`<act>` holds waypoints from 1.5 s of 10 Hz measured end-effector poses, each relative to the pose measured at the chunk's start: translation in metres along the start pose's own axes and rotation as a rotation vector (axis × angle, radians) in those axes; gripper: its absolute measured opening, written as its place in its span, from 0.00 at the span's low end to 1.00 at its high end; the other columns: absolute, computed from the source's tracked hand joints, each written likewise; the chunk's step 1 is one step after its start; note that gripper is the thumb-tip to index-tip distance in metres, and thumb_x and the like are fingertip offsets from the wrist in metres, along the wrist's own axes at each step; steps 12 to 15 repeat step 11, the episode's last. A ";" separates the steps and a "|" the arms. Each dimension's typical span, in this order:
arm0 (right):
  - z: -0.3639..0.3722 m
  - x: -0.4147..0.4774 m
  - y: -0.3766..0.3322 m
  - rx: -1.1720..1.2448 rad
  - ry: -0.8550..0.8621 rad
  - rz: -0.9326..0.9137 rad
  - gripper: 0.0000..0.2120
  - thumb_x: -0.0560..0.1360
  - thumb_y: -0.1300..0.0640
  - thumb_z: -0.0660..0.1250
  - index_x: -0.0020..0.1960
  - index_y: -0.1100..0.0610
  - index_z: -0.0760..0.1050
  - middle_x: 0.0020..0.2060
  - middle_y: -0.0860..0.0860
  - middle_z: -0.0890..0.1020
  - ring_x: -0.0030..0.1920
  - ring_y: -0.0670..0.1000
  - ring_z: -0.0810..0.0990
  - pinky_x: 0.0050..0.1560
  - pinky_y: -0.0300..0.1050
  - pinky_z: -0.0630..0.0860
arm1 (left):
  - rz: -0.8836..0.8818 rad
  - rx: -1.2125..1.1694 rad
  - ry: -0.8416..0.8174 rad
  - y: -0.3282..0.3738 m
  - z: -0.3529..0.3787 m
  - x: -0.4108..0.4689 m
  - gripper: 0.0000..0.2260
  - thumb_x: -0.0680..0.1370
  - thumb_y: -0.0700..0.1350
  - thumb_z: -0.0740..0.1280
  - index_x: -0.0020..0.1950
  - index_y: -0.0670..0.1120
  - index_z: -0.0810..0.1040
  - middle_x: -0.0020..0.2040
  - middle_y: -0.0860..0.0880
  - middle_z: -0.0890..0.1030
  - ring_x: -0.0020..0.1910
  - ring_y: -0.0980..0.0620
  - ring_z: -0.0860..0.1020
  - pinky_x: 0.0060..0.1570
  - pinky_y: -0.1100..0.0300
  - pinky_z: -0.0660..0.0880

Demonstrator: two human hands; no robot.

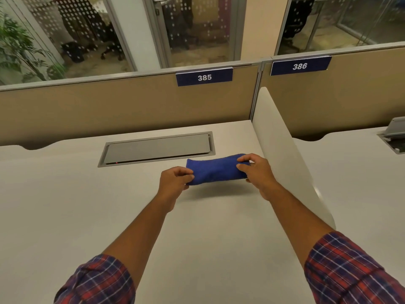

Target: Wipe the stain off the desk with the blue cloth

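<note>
A folded blue cloth [215, 169] is held a little above the white desk [65, 205], its shadow falling on the surface below. My left hand [175, 183] pinches the cloth's left end. At the cloth's right end, my right hand [257, 172] grips with thumb and fingers. The cloth stretches flat between both hands. I see no stain on the desk surface.
A grey cable hatch [156, 149] is set into the desk just behind the cloth. A white side divider [282, 145] rises close to my right hand. A tan partition [109, 110] with the sign 385 closes the back. A neighbouring desk [361, 183] lies to the right.
</note>
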State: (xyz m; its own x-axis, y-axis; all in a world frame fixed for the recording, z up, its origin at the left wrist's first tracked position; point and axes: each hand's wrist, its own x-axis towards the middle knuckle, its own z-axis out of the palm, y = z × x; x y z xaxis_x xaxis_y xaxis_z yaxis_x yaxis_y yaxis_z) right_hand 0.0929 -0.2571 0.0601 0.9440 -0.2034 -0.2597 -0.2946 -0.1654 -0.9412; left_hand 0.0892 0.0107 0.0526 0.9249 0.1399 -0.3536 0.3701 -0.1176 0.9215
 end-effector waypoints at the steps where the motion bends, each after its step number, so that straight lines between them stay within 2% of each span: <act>1: 0.006 0.010 0.018 -0.090 0.014 -0.094 0.10 0.76 0.64 0.71 0.53 0.52 0.79 0.53 0.47 0.81 0.53 0.53 0.81 0.50 0.46 0.80 | 0.052 0.060 -0.005 -0.011 0.010 0.011 0.15 0.78 0.31 0.72 0.53 0.52 0.86 0.55 0.54 0.84 0.57 0.49 0.83 0.43 0.65 0.82; 2: 0.010 0.015 0.031 -0.235 0.016 -0.120 0.12 0.76 0.62 0.71 0.57 0.51 0.76 0.53 0.47 0.81 0.50 0.53 0.80 0.55 0.53 0.80 | 0.092 0.186 0.005 -0.023 0.015 0.018 0.18 0.78 0.30 0.71 0.61 0.51 0.85 0.61 0.51 0.83 0.62 0.47 0.81 0.53 0.60 0.83; 3: 0.017 0.015 0.047 -0.628 0.025 -0.143 0.17 0.78 0.54 0.70 0.65 0.49 0.72 0.54 0.50 0.82 0.50 0.55 0.81 0.57 0.58 0.78 | 0.127 0.488 0.017 -0.040 0.022 0.025 0.23 0.81 0.34 0.69 0.75 0.47 0.77 0.71 0.42 0.78 0.68 0.40 0.78 0.69 0.50 0.76; 4: 0.022 0.014 0.057 -0.924 0.086 -0.208 0.20 0.79 0.49 0.67 0.69 0.51 0.72 0.59 0.54 0.80 0.55 0.57 0.79 0.57 0.55 0.77 | 0.162 0.755 0.025 -0.046 0.026 0.026 0.25 0.82 0.40 0.68 0.79 0.49 0.71 0.76 0.40 0.72 0.72 0.39 0.74 0.72 0.49 0.72; 5: 0.031 0.006 0.065 -1.111 0.135 -0.426 0.25 0.81 0.46 0.61 0.75 0.55 0.68 0.72 0.59 0.72 0.68 0.60 0.73 0.65 0.58 0.73 | 0.355 1.134 0.024 -0.057 0.031 0.022 0.27 0.86 0.51 0.59 0.85 0.49 0.58 0.86 0.42 0.53 0.84 0.38 0.56 0.81 0.42 0.57; 6: 0.038 -0.001 0.074 -1.175 0.006 -0.537 0.29 0.83 0.42 0.53 0.79 0.57 0.62 0.78 0.58 0.66 0.75 0.59 0.66 0.73 0.59 0.66 | 0.522 1.292 -0.053 -0.068 0.030 0.017 0.29 0.87 0.57 0.51 0.86 0.48 0.49 0.87 0.44 0.44 0.86 0.41 0.45 0.83 0.42 0.45; 7: 0.040 -0.005 0.090 -1.235 -0.160 -0.448 0.34 0.83 0.38 0.45 0.83 0.56 0.50 0.82 0.54 0.56 0.82 0.55 0.53 0.80 0.58 0.52 | 0.521 1.441 -0.190 -0.084 0.025 0.015 0.33 0.86 0.64 0.43 0.86 0.48 0.40 0.86 0.46 0.38 0.85 0.45 0.37 0.82 0.45 0.35; 8: 0.038 -0.004 0.097 -1.267 -0.185 -0.412 0.34 0.84 0.38 0.44 0.83 0.54 0.44 0.83 0.52 0.50 0.82 0.54 0.47 0.81 0.57 0.47 | 0.480 1.473 -0.235 -0.088 0.021 0.018 0.35 0.85 0.65 0.41 0.85 0.48 0.37 0.86 0.47 0.37 0.85 0.47 0.36 0.81 0.46 0.34; 9: 0.039 -0.006 0.090 -1.272 -0.208 -0.404 0.34 0.84 0.38 0.44 0.83 0.54 0.41 0.83 0.52 0.47 0.82 0.54 0.45 0.80 0.58 0.45 | 0.460 1.484 -0.272 -0.078 0.019 0.017 0.36 0.85 0.66 0.42 0.85 0.47 0.36 0.86 0.46 0.37 0.85 0.46 0.36 0.82 0.46 0.35; 10: 0.039 -0.007 0.081 -1.267 -0.197 -0.394 0.34 0.84 0.38 0.45 0.83 0.55 0.40 0.83 0.52 0.46 0.82 0.55 0.45 0.79 0.58 0.43 | 0.441 1.500 -0.278 -0.066 0.019 0.014 0.37 0.85 0.67 0.44 0.85 0.46 0.36 0.86 0.45 0.37 0.85 0.44 0.36 0.82 0.45 0.36; 11: 0.037 -0.014 0.073 -1.248 -0.122 -0.425 0.36 0.83 0.38 0.46 0.83 0.55 0.40 0.83 0.53 0.46 0.82 0.56 0.45 0.79 0.59 0.44 | 0.464 1.474 -0.216 -0.055 0.019 0.002 0.38 0.84 0.67 0.43 0.85 0.46 0.35 0.86 0.44 0.36 0.85 0.43 0.36 0.82 0.45 0.36; 15: 0.037 -0.014 0.073 -1.248 -0.122 -0.425 0.36 0.83 0.38 0.46 0.83 0.55 0.40 0.83 0.53 0.46 0.82 0.56 0.45 0.79 0.59 0.44 | 0.464 1.474 -0.216 -0.055 0.019 0.002 0.38 0.84 0.67 0.43 0.85 0.46 0.35 0.86 0.44 0.36 0.85 0.43 0.36 0.82 0.45 0.36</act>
